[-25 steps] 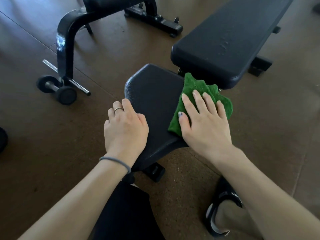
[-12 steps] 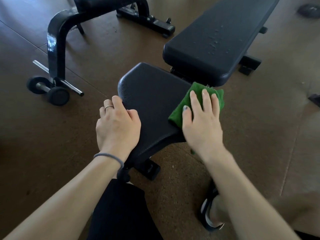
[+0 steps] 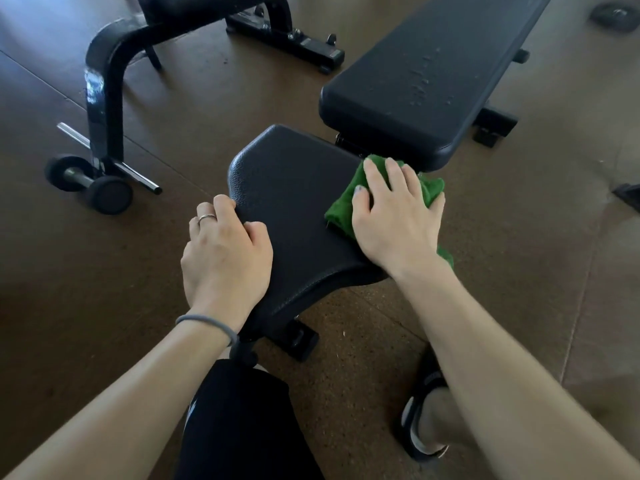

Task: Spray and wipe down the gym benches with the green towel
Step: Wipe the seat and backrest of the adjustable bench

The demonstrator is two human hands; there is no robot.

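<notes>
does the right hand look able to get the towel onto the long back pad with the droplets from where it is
Probably yes: the right hand presses the green towel on the black seat pad, right beside the droplet-covered long black back pad, with nothing between.

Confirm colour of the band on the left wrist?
Grey; the wrist band shows plainly in the head view.
</notes>
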